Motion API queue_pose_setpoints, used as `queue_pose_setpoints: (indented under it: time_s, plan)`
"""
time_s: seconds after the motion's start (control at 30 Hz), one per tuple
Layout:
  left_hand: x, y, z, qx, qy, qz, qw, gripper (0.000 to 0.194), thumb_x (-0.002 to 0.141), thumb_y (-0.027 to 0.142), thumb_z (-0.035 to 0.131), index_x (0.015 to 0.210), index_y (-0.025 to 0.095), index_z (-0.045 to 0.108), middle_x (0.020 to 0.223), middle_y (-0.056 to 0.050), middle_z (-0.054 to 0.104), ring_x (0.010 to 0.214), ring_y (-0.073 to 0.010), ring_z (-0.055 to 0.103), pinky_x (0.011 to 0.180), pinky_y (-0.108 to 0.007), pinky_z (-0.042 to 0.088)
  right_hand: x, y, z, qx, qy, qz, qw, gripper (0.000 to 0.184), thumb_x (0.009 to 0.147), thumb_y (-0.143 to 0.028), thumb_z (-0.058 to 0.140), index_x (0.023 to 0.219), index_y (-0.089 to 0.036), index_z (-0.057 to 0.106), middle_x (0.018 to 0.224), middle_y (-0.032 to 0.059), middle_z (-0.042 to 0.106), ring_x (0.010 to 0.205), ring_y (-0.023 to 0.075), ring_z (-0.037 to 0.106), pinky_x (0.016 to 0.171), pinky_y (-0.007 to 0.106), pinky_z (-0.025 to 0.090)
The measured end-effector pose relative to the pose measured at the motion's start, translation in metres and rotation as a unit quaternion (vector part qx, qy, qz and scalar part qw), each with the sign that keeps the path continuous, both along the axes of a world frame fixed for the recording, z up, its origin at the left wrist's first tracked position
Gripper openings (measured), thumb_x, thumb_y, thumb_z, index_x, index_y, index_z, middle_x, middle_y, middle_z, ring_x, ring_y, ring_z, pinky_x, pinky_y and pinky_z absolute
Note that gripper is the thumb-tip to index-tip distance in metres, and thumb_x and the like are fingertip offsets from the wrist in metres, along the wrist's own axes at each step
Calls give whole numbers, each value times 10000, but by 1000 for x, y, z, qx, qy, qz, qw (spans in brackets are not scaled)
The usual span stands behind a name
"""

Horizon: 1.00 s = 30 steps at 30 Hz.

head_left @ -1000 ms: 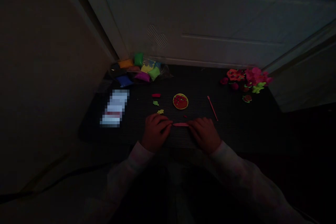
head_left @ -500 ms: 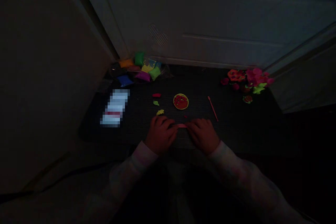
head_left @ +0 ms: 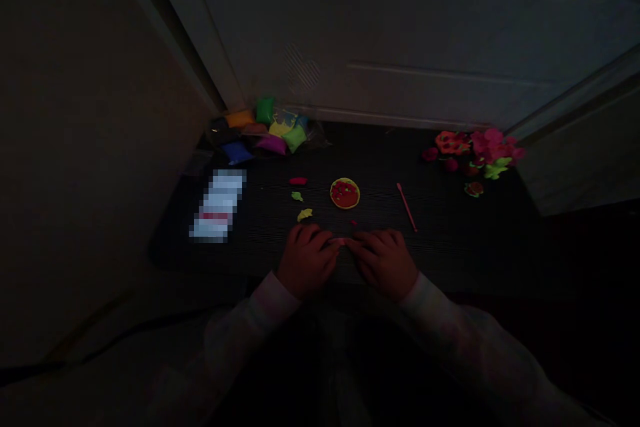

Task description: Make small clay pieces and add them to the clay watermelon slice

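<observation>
Between my two hands, near the front edge of the dark table (head_left: 440,240), is a small pink strip (head_left: 340,241) that looks like modelling clay. My left hand (head_left: 309,260) pinches its left end. The fingertips of my right hand (head_left: 384,260) close on its right end, hiding part of it. Just beyond lies a tiny red bit (head_left: 354,222). A yellow clay piece (head_left: 305,214), a green clay piece (head_left: 297,196) and a red clay roll (head_left: 298,181) lie ahead of my left hand. A round yellow-rimmed clay disc (head_left: 345,193) with red filling sits straight ahead.
A thin pink tool (head_left: 407,207) lies right of the disc. At the back left are several coloured clay packets (head_left: 273,143); a blurred bright phone-like screen (head_left: 219,205) is at left. Pink and orange clay shapes (head_left: 490,147) stand at the back right, against a pale door (head_left: 375,33).
My right hand has moved slightly left, so less of the pink strip shows between my hands. The pieces on the table stay where they were.
</observation>
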State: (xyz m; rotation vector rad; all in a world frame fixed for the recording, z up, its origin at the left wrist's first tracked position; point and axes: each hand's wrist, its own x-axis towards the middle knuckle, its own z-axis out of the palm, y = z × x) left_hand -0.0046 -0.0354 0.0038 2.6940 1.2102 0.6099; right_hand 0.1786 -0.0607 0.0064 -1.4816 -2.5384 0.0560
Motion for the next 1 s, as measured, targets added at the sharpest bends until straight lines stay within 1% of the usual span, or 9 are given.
queue_pose_setpoints:
  time_s: [0.2,0.4,0.53,0.63,0.73,0.8,0.87,0.93,1.0]
  plan:
    - [-1,-1,-1,-8,6,0,1000,233,778,237,468,975,242,592,953,-34,597,905,-216,425,769,-394,336,-2,0,3,-18,-21,-7,1000,300,786,-218,444,1071,-251,530,1047,46,573,890,201,443,752,387,256]
    - [-1,-1,-2,-24,16,4,1000,242,774,232,470,984,247,589,1000,-43,581,939,-233,417,753,-395,354,-5,-1,6,-13,-37,-6,999,300,794,-222,431,1080,-236,521,1053,44,576,883,208,455,745,398,261]
    - [-3,0,-2,-42,1,3,999,257,775,218,462,999,251,583,1039,-46,563,968,-233,404,780,-398,361,-4,-1,4,-14,-19,-9,1000,288,794,-222,441,1067,-237,530,1032,40,582,873,206,471,730,386,290]
    - [-6,1,-2,-62,-32,0,998,265,772,236,468,1014,255,575,1110,-50,519,1006,-230,392,827,-401,356,0,0,-3,-8,44,-14,999,275,797,-212,449,1055,-237,539,972,43,594,864,182,489,720,346,334]
    - [-10,3,-3,-77,-94,16,992,310,763,244,479,1066,215,538,1124,-73,498,1025,-216,403,862,-394,353,5,3,-10,13,112,-37,993,257,806,-250,445,1022,-166,557,933,82,593,859,171,507,719,314,381]
    - [-11,4,-3,-81,-144,48,985,314,766,230,472,1069,175,528,1081,-87,516,1006,-202,428,863,-383,364,8,5,-12,14,119,-34,992,229,810,-259,440,949,-155,589,895,87,601,836,171,519,712,307,401]
    - [-12,5,-3,-82,-178,72,978,274,769,218,465,1021,153,552,1032,-93,538,982,-194,451,851,-377,378,8,7,-12,10,100,-18,995,213,817,-238,425,892,-163,609,859,81,612,796,172,530,696,308,409]
    - [-12,5,-4,-82,-191,74,975,240,765,212,471,974,153,573,999,-90,552,961,-192,467,841,-377,389,7,8,-11,8,84,-14,996,220,822,-215,407,886,-166,612,848,84,620,766,176,537,683,317,410]
    - [-12,5,-4,-78,-195,69,975,229,758,206,479,958,158,579,987,-86,560,952,-192,477,835,-380,396,7,9,-10,0,99,-29,995,222,821,-220,403,878,-169,611,842,86,625,756,180,544,683,326,411]
